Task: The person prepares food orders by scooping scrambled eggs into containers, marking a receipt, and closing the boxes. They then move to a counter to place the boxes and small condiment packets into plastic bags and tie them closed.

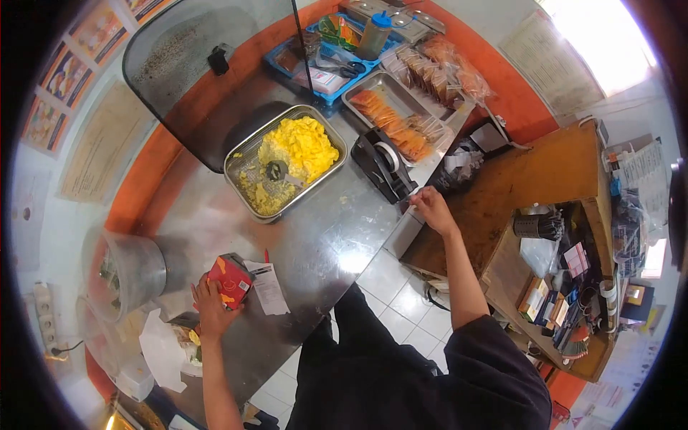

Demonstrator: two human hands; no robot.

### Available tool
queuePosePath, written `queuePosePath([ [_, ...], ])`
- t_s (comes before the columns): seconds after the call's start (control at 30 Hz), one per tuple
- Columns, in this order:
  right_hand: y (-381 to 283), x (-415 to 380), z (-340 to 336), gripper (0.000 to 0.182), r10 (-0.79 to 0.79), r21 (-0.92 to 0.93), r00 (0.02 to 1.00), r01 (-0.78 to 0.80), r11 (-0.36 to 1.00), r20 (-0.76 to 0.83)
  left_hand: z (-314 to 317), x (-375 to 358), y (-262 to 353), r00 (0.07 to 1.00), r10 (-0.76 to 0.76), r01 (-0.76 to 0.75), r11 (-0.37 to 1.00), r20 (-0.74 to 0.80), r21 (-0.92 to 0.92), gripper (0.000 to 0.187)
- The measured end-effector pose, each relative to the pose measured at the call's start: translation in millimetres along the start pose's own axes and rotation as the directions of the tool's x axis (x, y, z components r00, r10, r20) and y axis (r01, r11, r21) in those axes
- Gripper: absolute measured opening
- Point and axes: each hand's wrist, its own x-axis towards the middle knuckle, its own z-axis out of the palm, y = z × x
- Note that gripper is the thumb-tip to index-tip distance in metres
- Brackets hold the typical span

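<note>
A red cardboard food box [231, 282] with printed sides stands on the steel counter at the left. My left hand [209, 304] is closed around its near side. A white printed receipt [269, 290] lies right beside the box, with a small red object [266, 255] at its top edge. At the counter's right edge stands a black tape dispenser [378, 163] with a roll of tape [388, 155] in it. My right hand [431, 208] is at the dispenser's front end, fingers pinched together on what looks like the tape's end.
A steel tray [236, 188] of yellow food stands mid-counter. Beyond it are a tray of orange packets [390, 118] and a blue basket [337, 84]. A clear bucket [136, 276] and white wrapping paper [159, 351] are at left, a wooden desk [459, 236] at right.
</note>
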Motion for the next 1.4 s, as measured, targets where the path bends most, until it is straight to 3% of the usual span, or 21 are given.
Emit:
queuePosePath([
  [0.07, 0, 6, 6, 0.019, -0.193, -0.508, 0.976, 0.116, 0.853, -0.100, 1, -3, 6, 0.999, -0.014, 0.013, 1.000, -0.045, -0.016, 0.084],
  [0.1, 1, 4, 8, 0.017, -0.098, -0.579, 0.983, -0.010, 0.816, -0.155, 0, -6, 9, 0.998, -0.025, 0.024, 1.000, -0.064, -0.021, 0.084],
  [0.17, 24, -2, 1, 0.020, -0.064, -0.695, 0.998, 0.043, 0.718, -0.005, -1, -12, 10, 0.994, 0.007, -0.022, 0.990, -0.106, -0.142, 0.085],
  [0.2, -27, -15, -2, 0.022, 0.130, -0.456, 0.985, -0.065, 0.888, 0.113, 4, -13, 13, 0.988, -0.019, -0.004, 0.988, -0.154, -0.152, 0.086],
  [0.23, -49, -30, 10, 0.023, 0.002, -0.340, 0.981, 0.065, 0.938, 0.192, 17, -18, 11, 0.981, -0.062, 0.034, 0.988, -0.186, -0.153, 0.088],
  [0.3, -118, -61, 61, 0.014, 0.116, -0.214, 0.934, -0.043, 0.976, 0.338, 45, -27, 3, 0.940, -0.064, 0.032, 0.994, -0.335, -0.101, 0.089],
  [0.33, -108, -79, 101, 0.011, -0.007, 0.004, 0.932, 0.006, 1.000, 0.362, 32, -27, 18, 0.945, -0.146, 0.106, 0.983, -0.294, -0.148, 0.089],
  [0.37, -139, -97, 140, 0.011, 0.052, 0.146, 0.877, -0.138, 0.980, 0.478, 40, -27, 18, 0.936, -0.161, 0.115, 0.980, -0.314, -0.162, 0.088],
  [0.4, -139, -110, 188, 0.010, -0.066, 0.106, 0.858, 0.013, 0.994, 0.509, 38, -28, 19, 0.935, -0.193, 0.149, 0.975, -0.298, -0.166, 0.088],
  [0.43, -144, -125, 235, 0.013, -0.223, 0.259, 0.831, 0.100, 0.961, 0.509, 35, -28, 21, 0.935, -0.218, 0.173, 0.969, -0.281, -0.175, 0.088],
  [0.53, -208, -151, 325, 0.022, -0.268, 0.082, 0.785, 0.269, 0.959, 0.559, 36, -26, 19, 0.934, -0.221, 0.169, 0.966, -0.280, -0.198, 0.088],
  [0.6, -209, -156, 365, 0.026, -0.252, 0.009, 0.857, 0.277, 0.961, 0.451, 36, -27, 17, 0.944, -0.203, 0.163, 0.972, -0.259, -0.170, 0.089],
  [0.63, -208, -159, 377, 0.029, -0.245, -0.029, 0.887, 0.277, 0.960, 0.391, 34, -28, 16, 0.954, -0.194, 0.165, 0.977, -0.231, -0.138, 0.090],
  [0.77, -210, -162, 360, 0.028, -0.053, -0.086, 0.853, 0.114, 0.990, 0.519, 32, -31, 15, 0.957, -0.179, 0.141, 0.975, -0.229, -0.171, 0.088],
  [0.9, -173, -167, 367, 0.021, -0.233, 0.125, 0.845, 0.197, 0.972, 0.481, 27, -30, 13, 0.968, -0.190, 0.148, 0.960, -0.164, -0.239, 0.091],
  [1.0, -177, -156, 370, 0.024, -0.369, 0.105, 0.806, 0.364, 0.925, 0.463, 25, -31, 12, 0.976, -0.182, 0.156, 0.967, -0.117, -0.203, 0.093],
  [1.1, -168, -146, 370, 0.028, -0.161, -0.289, 0.804, 0.382, 0.878, 0.572, 20, -36, 10, 0.979, -0.150, 0.116, 0.967, -0.139, -0.225, 0.095],
  [1.17, -225, -154, 346, 0.032, -0.031, -0.551, 0.767, 0.487, 0.678, 0.641, 5, -58, 6, 0.970, -0.113, 0.043, 0.952, -0.216, -0.303, 0.097],
  [1.27, -295, -156, 336, 0.032, 0.016, -0.394, 0.594, 0.513, 0.763, 0.804, -37, -117, -27, 0.813, -0.314, 0.086, 0.898, -0.490, -0.432, 0.091],
  [1.33, -357, -169, 359, 0.031, -0.177, -0.242, 0.567, 0.585, 0.774, 0.805, -74, -161, -51, 0.477, -0.560, 0.374, 0.826, -0.677, -0.420, 0.071],
  [1.4, -387, -179, 405, 0.038, -0.533, 0.018, 0.479, 0.731, 0.682, 0.697, -75, -194, -89, 0.184, -0.649, 0.574, 0.680, -0.738, -0.455, 0.070],
])
